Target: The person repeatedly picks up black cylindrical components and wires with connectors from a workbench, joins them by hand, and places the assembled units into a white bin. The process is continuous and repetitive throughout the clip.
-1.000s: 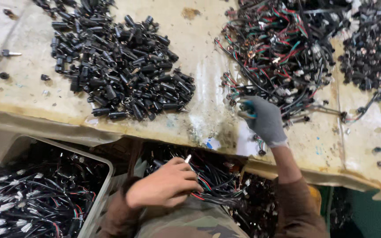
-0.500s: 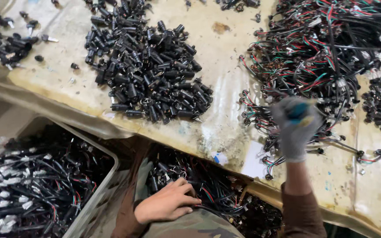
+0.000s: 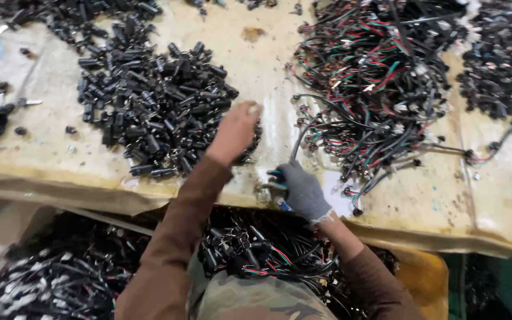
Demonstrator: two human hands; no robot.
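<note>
Left hand [image 3: 235, 131], fingers curled, touches the pile of black plugs [image 3: 152, 109] at its 3 o'clock edge. Gloved right hand [image 3: 301, 191] grips a black cable [image 3: 301, 137] running to 12 o'clock.

Many small black plugs [image 3: 155, 112] lie in a big pile. A black wire [image 3: 301, 137] curves up beside them.

Workshop, stained bench [image 3: 268, 65], heaped black connectors [image 3: 149, 106], wire harnesses [image 3: 374, 77]

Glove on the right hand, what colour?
Grey glove, with blue at the fingertips; head view.
</note>
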